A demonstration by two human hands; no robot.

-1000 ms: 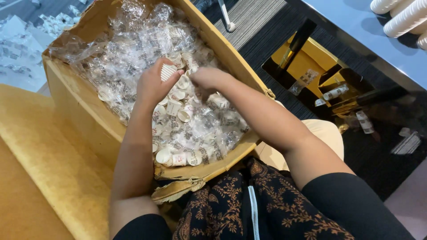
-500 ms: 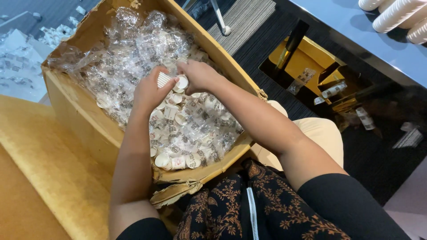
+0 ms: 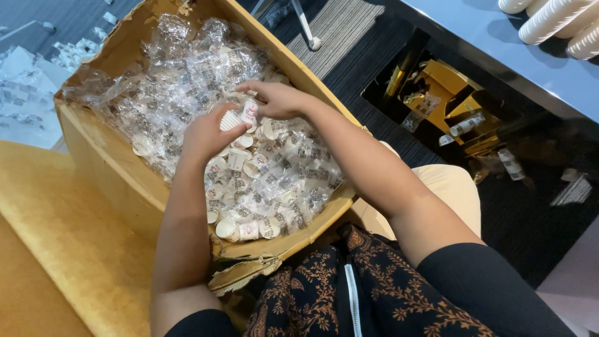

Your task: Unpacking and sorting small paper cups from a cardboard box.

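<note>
I have my left hand [image 3: 206, 134] curled around a stack of small white cups [image 3: 229, 120] over the cardboard box [image 3: 112, 165] while my right hand [image 3: 274, 100] pinches another cup [image 3: 249, 112], which, I judge, needs nesting squarely onto the stack.

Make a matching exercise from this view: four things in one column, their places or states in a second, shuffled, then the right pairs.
Things:
1. left hand
2. right hand
3. cardboard box
4. stacked white cups

Places or states:
A. lying on the grey counter, top right
B. torn at its near edge, full of small cups
C. pinching a printed small cup
D. holding a ribbed white cup

Pairs: 1-D, 2-C, 3-B, 4-A
</note>
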